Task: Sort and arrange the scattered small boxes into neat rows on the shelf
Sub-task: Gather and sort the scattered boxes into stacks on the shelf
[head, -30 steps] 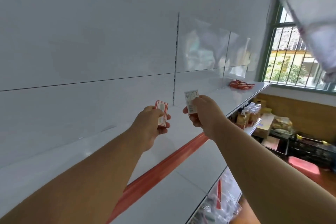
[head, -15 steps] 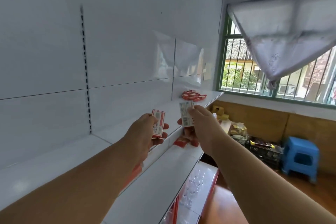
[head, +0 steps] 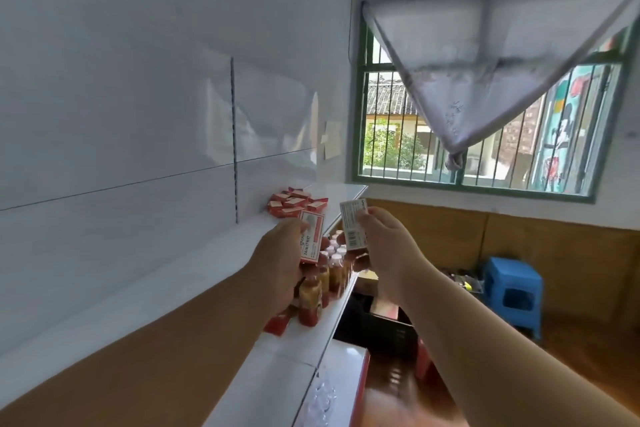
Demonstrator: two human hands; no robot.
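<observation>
Boxes of thin printed card, one per hand, both held up in the air in front of the top shelf (head: 180,274). The left hand (head: 280,260) grips a red-and-white box (head: 311,236): the thumb lies across the printed face, the other fingers are hidden behind it, so the clamp is across the thin dimension. The right hand (head: 381,246) pinches a white box (head: 354,224) showing fine print and a barcode — thumb on the near face near its right edge, fingertips behind, most of the box standing clear to the left of the fingers. Judgement on handling: light, stiff enough to keep shape under a fingertip pinch, but hollow card would dent if squeezed hard on the broad faces; the glossy surface may slide a little. Better hold for placing would be across the two narrow long edges, which leaves the base free to land flat. Orientation: both boxes stand close to upright, long axis running bottom to top, each leaning slightly with the top end tipped to the right; broad printed faces turned toward the camera. Beyond the fingertips, farther along the same shelf, a loose pile of red boxes (head: 297,205) lies jumbled at mixed angles — not in rows. Below the fingers, bottles (head: 323,279) stand on the lower shelf (head: 311,333).
</observation>
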